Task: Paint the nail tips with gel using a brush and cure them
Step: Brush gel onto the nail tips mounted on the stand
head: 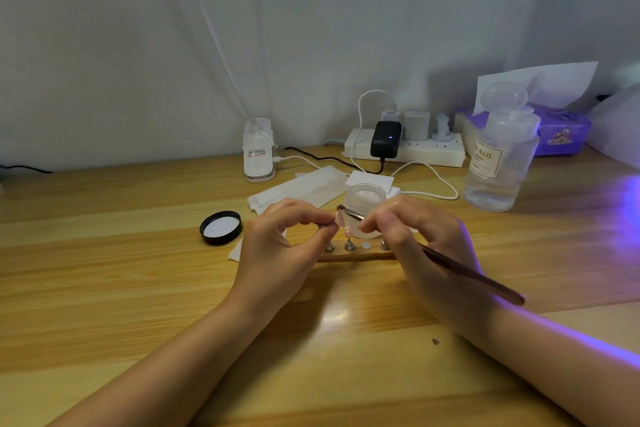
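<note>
A single wide-angle head camera looks forward and down from the person's own position, close over the wooden table point(104, 288). It faces the grey back wall point(138, 45), with both forearms entering from the bottom edge.

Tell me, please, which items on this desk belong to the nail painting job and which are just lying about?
In use: brush in right hand; nail tip held by left hand; wooden stand; open jar; jar lid.

Lying about: power strip, tissue box, clear bottle, paper wipes.
</note>
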